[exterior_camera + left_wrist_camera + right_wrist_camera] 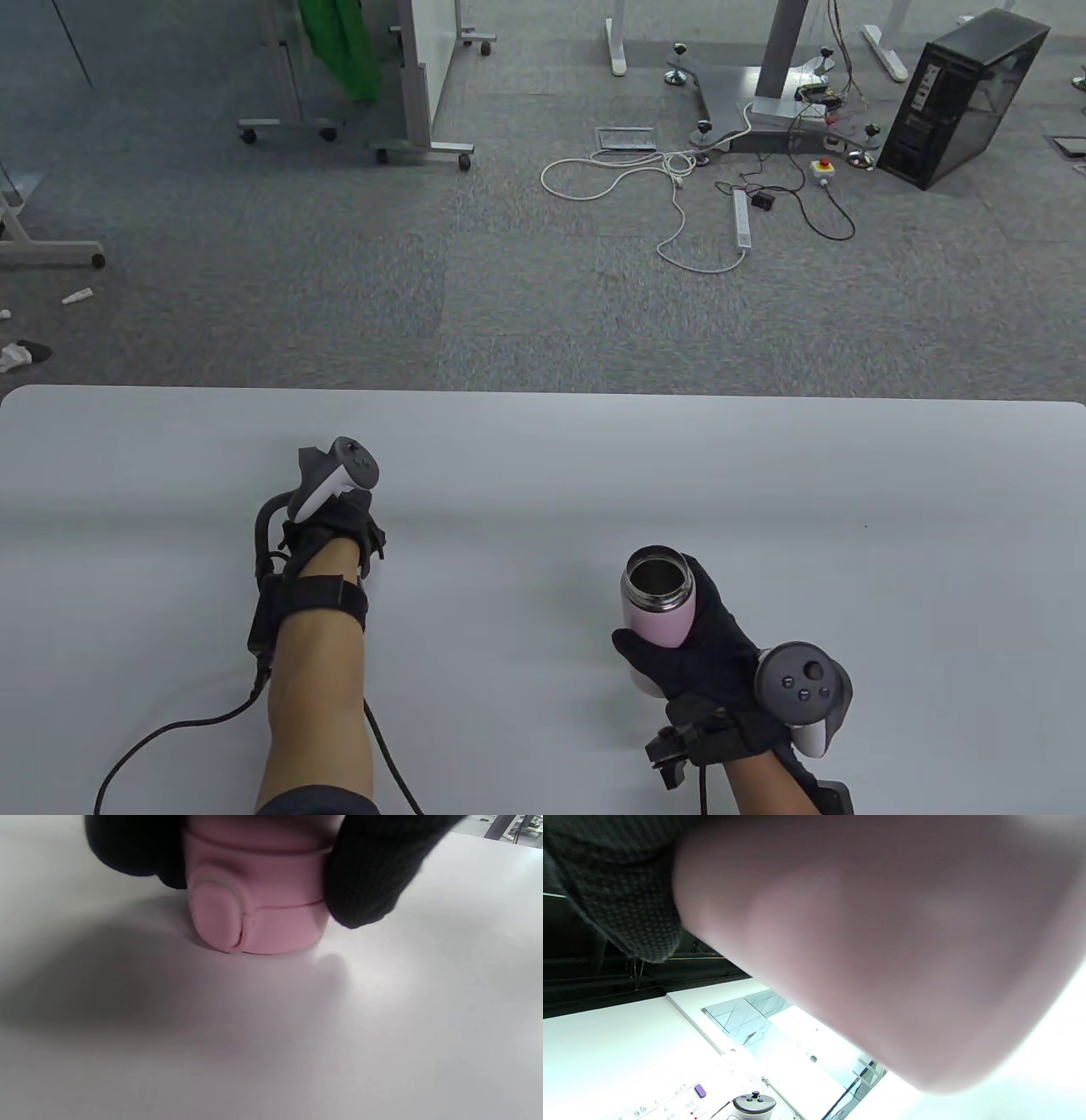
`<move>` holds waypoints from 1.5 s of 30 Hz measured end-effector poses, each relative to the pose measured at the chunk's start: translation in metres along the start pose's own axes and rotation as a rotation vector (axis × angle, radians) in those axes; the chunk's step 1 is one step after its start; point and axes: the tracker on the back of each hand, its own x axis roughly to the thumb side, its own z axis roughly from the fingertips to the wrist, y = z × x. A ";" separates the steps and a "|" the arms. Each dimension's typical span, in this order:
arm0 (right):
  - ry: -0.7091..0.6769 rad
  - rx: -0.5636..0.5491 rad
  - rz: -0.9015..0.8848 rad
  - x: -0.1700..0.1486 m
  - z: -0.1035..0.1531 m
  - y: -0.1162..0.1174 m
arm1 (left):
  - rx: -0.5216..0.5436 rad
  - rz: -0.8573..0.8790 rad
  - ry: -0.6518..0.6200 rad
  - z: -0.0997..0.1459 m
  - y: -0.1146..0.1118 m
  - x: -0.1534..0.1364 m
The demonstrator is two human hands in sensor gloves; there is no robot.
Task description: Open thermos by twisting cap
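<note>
The pink thermos (657, 618) has no cap on it, and its steel mouth (657, 577) faces up. My right hand (689, 649) grips its body from the right side, near the table's front. In the right wrist view the thermos body (882, 942) fills the frame, with a gloved finger (628, 899) beside it. My left hand (339, 519) is at the table's left-middle, palm down. In the left wrist view its fingers (369, 878) hold the pink cap (258, 912), which rests on the table. In the table view the hand hides the cap.
The white table (543, 458) carries only the two hands and the thermos parts. Glove cables (170, 734) trail off the front edge by my left forearm. Beyond the far edge is carpet with cables, a PC tower (967, 98) and table legs.
</note>
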 end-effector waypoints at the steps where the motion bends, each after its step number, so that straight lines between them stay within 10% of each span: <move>1: 0.001 0.001 0.001 0.000 0.000 0.000 | -0.003 -0.002 -0.003 -0.001 0.000 0.000; 19: 0.002 -0.004 -0.005 -0.002 0.001 0.000 | 0.099 0.136 -0.075 0.011 -0.005 -0.012; 45: -0.029 -0.023 -0.035 0.005 0.004 -0.005 | 0.276 0.279 -0.436 0.094 0.006 -0.011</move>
